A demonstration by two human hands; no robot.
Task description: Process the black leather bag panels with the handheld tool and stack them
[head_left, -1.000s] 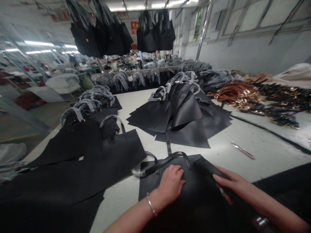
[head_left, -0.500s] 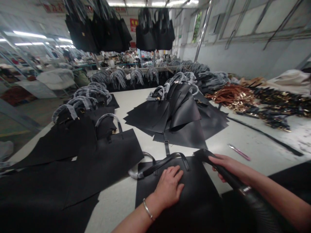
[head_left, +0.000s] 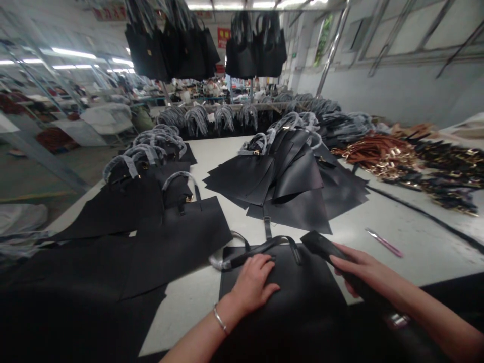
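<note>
A black leather bag panel [head_left: 291, 282] with a dark strap handle [head_left: 260, 248] lies flat on the table before me. My left hand [head_left: 254, 286] rests on the panel with its fingers out and thumb apart, fingertips at the handle. Part of the handle is wrapped in clear plastic. In my right hand [head_left: 363, 269] is a long black flat-ended nozzle [head_left: 321, 245], held above the panel's right edge; its blurred rear part has a metal band. A black buckled strap [head_left: 267, 227] sticks out beyond the panel's top.
More black panels with wrapped handles lie at left [head_left: 174, 237] and in a fanned pile [head_left: 295, 171] ahead. A pink-handled cutter [head_left: 384, 243] is on the white table [head_left: 427, 252]. Brown straps [head_left: 378, 151] are heaped at right; black bags [head_left: 257, 50] hang overhead.
The view has turned left, shifting things rightward. My left hand has slid left along the panel to the handle. My right hand still holds the nozzle, whose rear part has swung lower.
</note>
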